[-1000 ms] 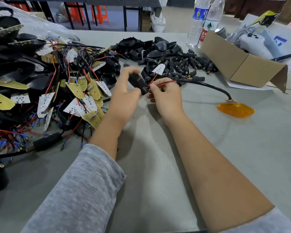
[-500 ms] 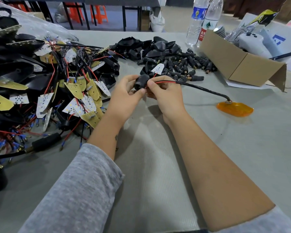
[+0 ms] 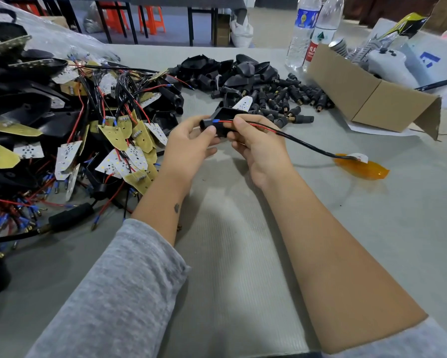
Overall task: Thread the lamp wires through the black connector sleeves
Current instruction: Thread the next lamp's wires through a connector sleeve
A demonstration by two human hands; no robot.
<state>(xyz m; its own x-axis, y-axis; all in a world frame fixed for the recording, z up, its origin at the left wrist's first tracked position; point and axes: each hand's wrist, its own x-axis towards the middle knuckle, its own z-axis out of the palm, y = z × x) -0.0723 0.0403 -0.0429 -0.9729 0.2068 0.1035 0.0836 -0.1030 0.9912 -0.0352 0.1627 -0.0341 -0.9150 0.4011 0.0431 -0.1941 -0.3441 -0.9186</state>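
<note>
Since the earlier frame the black plastic connector sleeve has turned, its open side now up. Above mid-worktop, the left hand grips it; the right hand pinches the red lamp wire. The blue-tipped end may snag at the sleeve's mouth.

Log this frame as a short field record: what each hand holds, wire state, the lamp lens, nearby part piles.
left hand: left hand grips the black connector sleeve
right hand: right hand pinches the red wire beside the sleeve
wire state: blue terminal lies against the sleeve; whether it has gone in cannot be told
cable: black cable runs right to the orange lens lying on the table
behind: pile of black sleeves
left side: heap of wired boards
</note>
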